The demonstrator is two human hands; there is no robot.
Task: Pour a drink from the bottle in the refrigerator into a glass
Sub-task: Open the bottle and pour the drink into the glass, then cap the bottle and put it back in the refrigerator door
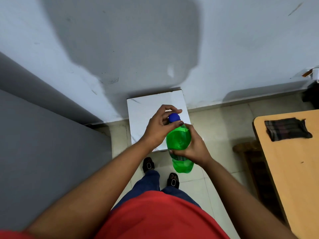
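Observation:
A green plastic bottle [179,142] with a blue cap [174,117] is held upright in front of me, above the floor. My right hand [193,147] wraps around the bottle's middle from the right side. My left hand [160,126] sits over the top, with fingers and thumb closed around the blue cap. The grey refrigerator [43,144] stands at my left with its door shut. No glass shows anywhere in view.
A white marble-topped block [146,107] stands against the wall straight ahead, below the bottle. A wooden table [293,161] with a dark checked cloth [287,129] is at the right, with a dark wooden stool [250,152] beside it. My sandalled feet stand on pale floor tiles.

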